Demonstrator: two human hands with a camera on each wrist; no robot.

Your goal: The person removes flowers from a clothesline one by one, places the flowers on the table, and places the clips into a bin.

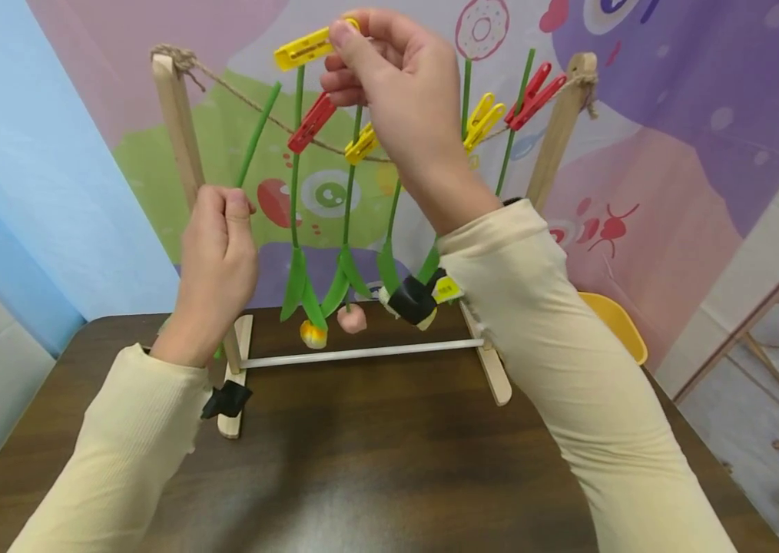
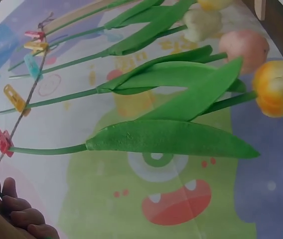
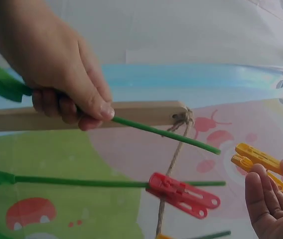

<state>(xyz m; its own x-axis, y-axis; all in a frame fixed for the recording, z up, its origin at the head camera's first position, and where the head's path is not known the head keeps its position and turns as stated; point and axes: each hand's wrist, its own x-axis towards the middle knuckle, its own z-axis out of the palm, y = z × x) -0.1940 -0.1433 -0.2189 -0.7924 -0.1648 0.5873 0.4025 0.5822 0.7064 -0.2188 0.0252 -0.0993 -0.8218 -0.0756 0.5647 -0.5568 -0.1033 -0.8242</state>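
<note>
Yellow plastic shows in your right hand (image 1: 417,88), whose thumb and fingers pinch a clothespin (image 1: 303,48) above the rope (image 1: 240,94), toward the tabletop (image 1: 334,476)'s far edge. Your left hand (image 1: 220,246) has its fingers curled round a green stem (image 1: 260,134) just in front of the left wooden post (image 1: 178,127), its tip pointing up, apart from the clothespin. Close by, a red clip (image 1: 312,123) holds another stem on the rope; an orange-yellow tulip (image 1: 313,334) and a pink tulip (image 1: 352,318) hang bloom down. A yellow container (image 1: 614,326) sits at the tabletop's far right corner, partly behind your right sleeve (image 1: 535,307). Marks on the clothespin are too small to read. Your right hand blocks the rope's middle from the head view, hiding a teal clip (image 2: 32,66) that the left wrist view shows. The right wrist view cuts off your gripped stem's lower end.
</note>
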